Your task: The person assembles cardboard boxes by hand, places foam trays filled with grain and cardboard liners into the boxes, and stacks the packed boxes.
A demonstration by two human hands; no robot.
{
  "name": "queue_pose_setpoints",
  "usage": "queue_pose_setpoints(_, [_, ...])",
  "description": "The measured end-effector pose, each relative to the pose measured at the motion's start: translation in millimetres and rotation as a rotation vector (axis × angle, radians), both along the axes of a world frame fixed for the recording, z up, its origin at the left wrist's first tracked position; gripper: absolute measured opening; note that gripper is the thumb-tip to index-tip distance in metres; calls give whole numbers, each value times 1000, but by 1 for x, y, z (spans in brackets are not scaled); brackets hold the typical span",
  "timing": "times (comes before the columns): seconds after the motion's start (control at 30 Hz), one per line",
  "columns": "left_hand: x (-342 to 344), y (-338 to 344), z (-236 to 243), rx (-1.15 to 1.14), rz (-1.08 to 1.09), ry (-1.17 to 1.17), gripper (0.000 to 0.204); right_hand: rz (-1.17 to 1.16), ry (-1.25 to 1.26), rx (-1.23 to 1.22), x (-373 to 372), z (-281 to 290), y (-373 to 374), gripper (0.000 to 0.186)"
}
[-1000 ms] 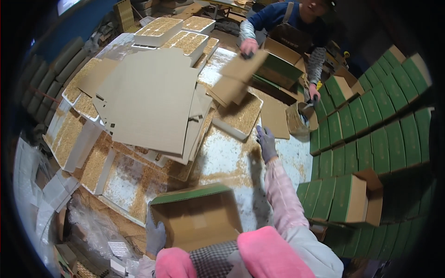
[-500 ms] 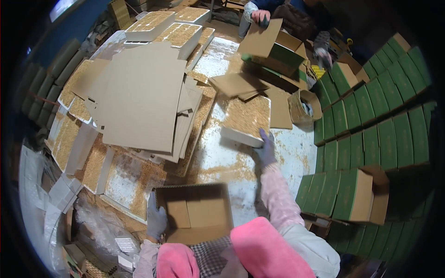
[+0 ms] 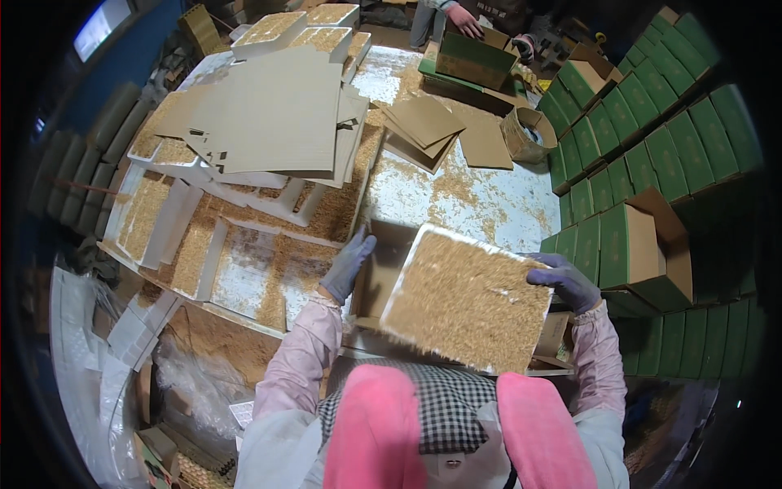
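Note:
My right hand point(image 3: 564, 282), in a grey-purple glove, grips the right edge of a white foam tray point(image 3: 468, 297). Loose tan husk-like bits fill the tray to its rim, and anything beneath them is hidden. The tray hangs tilted over an open cardboard box point(image 3: 376, 273) and covers most of its opening. My left hand point(image 3: 349, 266), gloved alike, holds that box by its left wall. The box stands at the near edge of the white table point(image 3: 497, 200).
Flat cardboard sheets point(image 3: 269, 114) lie over more filled foam trays point(image 3: 273, 31) at left and back. Loose cardboard pieces point(image 3: 423, 122) and a round bin point(image 3: 525, 134) lie ahead. Green boxes point(image 3: 652, 163) are stacked at right. Another person's hand point(image 3: 464, 20) touches a green box point(image 3: 476, 59).
My right hand has brought the tray from the table toward me, over the box. My left hand stays on the box. The other person's box has changed position, and my view has shifted.

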State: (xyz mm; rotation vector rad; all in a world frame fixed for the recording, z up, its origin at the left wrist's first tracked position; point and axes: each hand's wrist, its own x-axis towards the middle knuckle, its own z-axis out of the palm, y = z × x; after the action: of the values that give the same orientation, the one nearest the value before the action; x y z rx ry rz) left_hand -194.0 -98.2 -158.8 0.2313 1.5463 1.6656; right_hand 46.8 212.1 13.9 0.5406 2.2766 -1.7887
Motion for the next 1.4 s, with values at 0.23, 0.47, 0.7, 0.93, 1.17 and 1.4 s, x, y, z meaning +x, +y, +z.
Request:
queue_pose_setpoints(0.23, [-2, -18, 2, 266, -178, 84, 58, 180, -257, 62, -75, -3, -58, 61])
queue_pose_setpoints(0.47, [-5, -33, 11, -361, -186, 667, 48, 524, -195, 268, -105, -93, -43, 67])
queue_pose_setpoints(0.7, [-84, -37, 151, -636, 18, 2025, 75, 388, -209, 1388, -110, -152, -106, 20])
queue_pose_setpoints(0.93, [-182, -64, 153, -915, -322, 1951, 70, -228, 362, 739, -44, -119, -139, 16])
queue_pose_setpoints(1.17, [-206, -51, 185, -581, -402, 1506, 39, -682, -833, 879, 249, -164, 34, 26])
queue_pose_setpoints(1.4, [-171, -45, 212, -277, 161, 1942, 27, -259, -810, 841, 204, -251, 88, 30])
